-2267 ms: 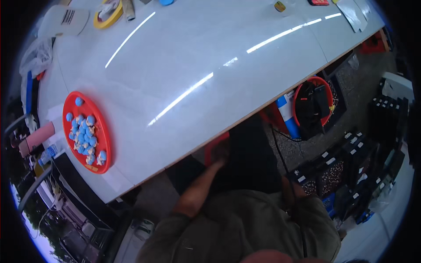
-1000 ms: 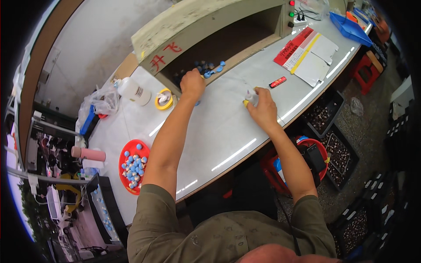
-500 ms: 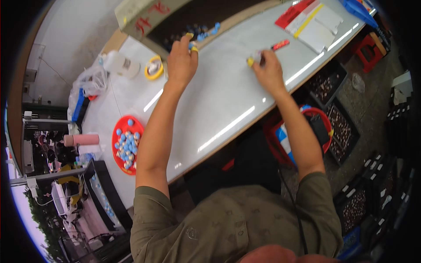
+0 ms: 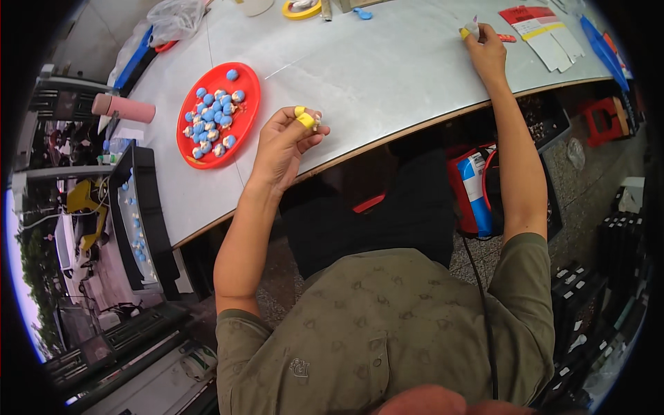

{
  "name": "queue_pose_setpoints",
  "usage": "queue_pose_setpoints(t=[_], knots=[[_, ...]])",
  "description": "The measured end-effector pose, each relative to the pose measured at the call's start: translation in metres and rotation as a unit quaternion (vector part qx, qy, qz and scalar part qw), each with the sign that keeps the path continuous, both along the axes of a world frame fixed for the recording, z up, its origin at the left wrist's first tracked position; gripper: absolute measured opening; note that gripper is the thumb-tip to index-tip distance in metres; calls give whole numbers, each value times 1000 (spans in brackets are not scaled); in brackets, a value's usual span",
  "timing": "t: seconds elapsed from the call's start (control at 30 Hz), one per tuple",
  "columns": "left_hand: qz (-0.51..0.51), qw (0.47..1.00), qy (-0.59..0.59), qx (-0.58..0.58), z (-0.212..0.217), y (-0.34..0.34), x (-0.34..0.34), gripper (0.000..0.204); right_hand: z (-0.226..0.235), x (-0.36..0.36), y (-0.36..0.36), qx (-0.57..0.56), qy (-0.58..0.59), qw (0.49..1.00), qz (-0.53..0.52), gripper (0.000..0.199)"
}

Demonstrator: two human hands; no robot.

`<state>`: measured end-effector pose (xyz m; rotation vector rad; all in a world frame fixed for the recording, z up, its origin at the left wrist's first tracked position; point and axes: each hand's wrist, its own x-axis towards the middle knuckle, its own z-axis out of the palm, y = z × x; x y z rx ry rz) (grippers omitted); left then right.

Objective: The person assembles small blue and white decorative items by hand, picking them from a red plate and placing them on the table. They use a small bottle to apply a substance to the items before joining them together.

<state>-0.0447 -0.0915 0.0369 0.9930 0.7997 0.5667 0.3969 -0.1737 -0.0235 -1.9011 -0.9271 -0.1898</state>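
One red plate point(image 4: 243, 97) — two hands.

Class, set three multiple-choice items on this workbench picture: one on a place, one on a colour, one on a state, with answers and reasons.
1. Where is the plate of small blue parts?
A. by the right hand
B. on the table, beyond the left hand
C. on the floor

2. What colour is the plate?
A. red
B. green
C. white

3. How is the left hand?
A. flat on the table
B. out of view
C. raised, pinching a small piece

Answers:
1 B: it lies on the table past the left hand, far from the right hand.
2 A: its rim is red.
3 C: taped fingertips close on a tiny piece.
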Motion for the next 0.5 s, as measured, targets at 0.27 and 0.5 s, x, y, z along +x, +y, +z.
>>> queue_pose_setpoints(t=[0.27,0.5], knots=[[-102,991,51,75,4,10,22,31,-9,3,-4,4,-36,999,41,43],[-217,971,56,87,-7,27,53,40,-6,-31,-22,38,76,988,132,38]])
